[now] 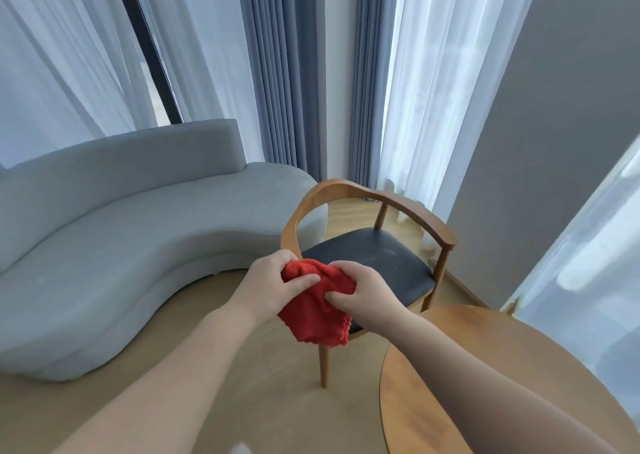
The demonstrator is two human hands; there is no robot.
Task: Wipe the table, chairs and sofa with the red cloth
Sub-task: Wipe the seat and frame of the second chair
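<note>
Two grips, 1 cloth, 3 kinds of surface to wipe.

1. Red cloth (313,315): bunched, held in mid-air btwn both grips, in front of chair's near seat edge. Lower half hangs loose over floor (225,367). Touches no furniture.
2. Left grip (273,282): fingers curled over cloth's top left, thumb across its front; clamped on cloth.
3. Right grip (363,292): thumb & fingers pinch cloth's right side. Both on it prob. to gather a fresh pad before wiping.
4. Chair (374,256): curved wood back/arm rail, dark seat pad w/ faint pale marks. Stands just off worktop's far edge. Nearest surface to the cloth, so likely the next one wiped.
5. Worktop (415,401): round, wood, lower right; only partly in view.
6. Sofa (121,238): grey, curved, to the left, backed by curtains (277,72); its end is near chair's back rail.
</note>
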